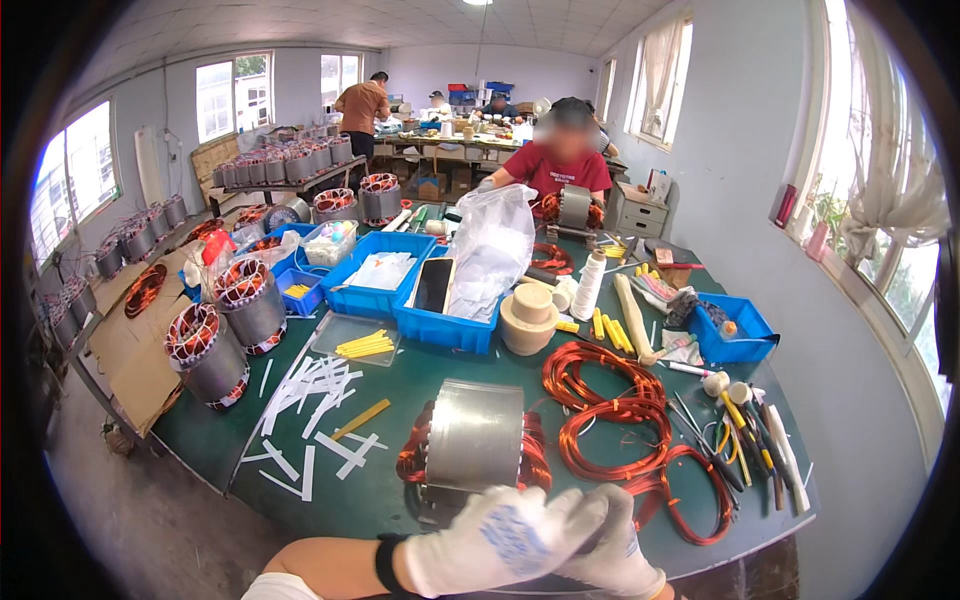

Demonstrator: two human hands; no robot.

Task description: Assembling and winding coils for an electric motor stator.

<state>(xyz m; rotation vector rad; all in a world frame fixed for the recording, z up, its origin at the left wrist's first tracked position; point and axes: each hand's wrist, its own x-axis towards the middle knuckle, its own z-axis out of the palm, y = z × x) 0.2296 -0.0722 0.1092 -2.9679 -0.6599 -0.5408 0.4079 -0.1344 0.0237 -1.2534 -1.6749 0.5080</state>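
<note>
My left hand [500,540], in a white glove with blue print, reaches in at the bottom middle. Its fingers are bent and pressed against my right hand [615,552], gloved in white too. Both are closed at the fingertips, and whatever lies between them is hidden. Just beyond stands a steel motor stator [475,430] on its side, with red-brown copper windings [537,455] bulging from its ends. Right of it lie large bundles of enamelled copper wire [600,395]. A smaller wire coil [722,505] sits beside my right hand.
White paper strips [310,395] and yellow strips [366,344] lie to the left, near upright wound stators [208,360]. Blue bins [445,330] stand behind. Mallets and cutters [745,430] crowd the right edge. Across the table sits a person in a red shirt [555,165].
</note>
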